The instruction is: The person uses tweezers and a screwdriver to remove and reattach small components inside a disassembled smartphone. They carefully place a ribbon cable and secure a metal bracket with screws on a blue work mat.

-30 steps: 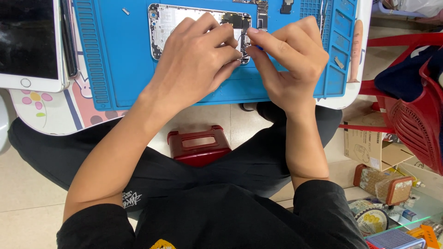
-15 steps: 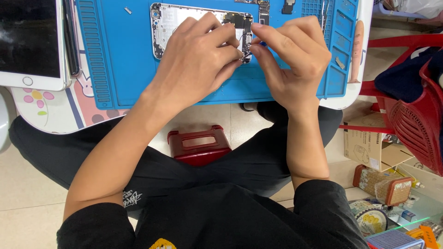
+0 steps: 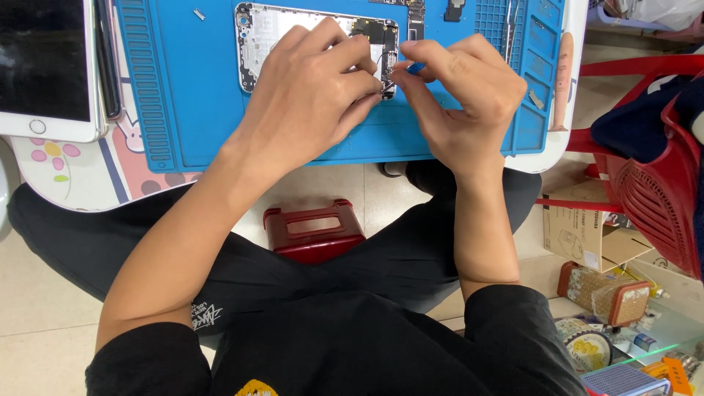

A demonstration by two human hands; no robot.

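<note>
Hands meet over an opened phone (image 3: 293,37) that lies flat on the blue work mat (image 3: 191,95), its back off and its inner parts showing, at the far middle of the mat. I see my left hand (image 3: 312,92) resting across the phone's near edge and covering much of its middle, fingers curled down with the fingertips (image 3: 367,77) pressed near the right end of the casing; whether they pinch anything I cannot tell, since the knuckles hide the contact. My right hand (image 3: 466,95) comes in from the right side, its thumb and forefinger drawn tight together on a thin blue-handled tool (image 3: 415,68), of which only a short bit shows between the fingers, with its tip hidden just where the two hands touch at the phone's right end. On the mat beyond the phone lie a few small dark parts (image 3: 455,10) and a small loose piece (image 3: 199,13) to the left. A white tablet (image 3: 44,66) with a dark screen sits just left of the mat on the low table (image 3: 88,169), which has a cartoon print. Below the table edge a red stool (image 3: 314,231) stands on the floor between my knees, and a red plastic chair (image 3: 653,191) stands well off to the right.
</note>
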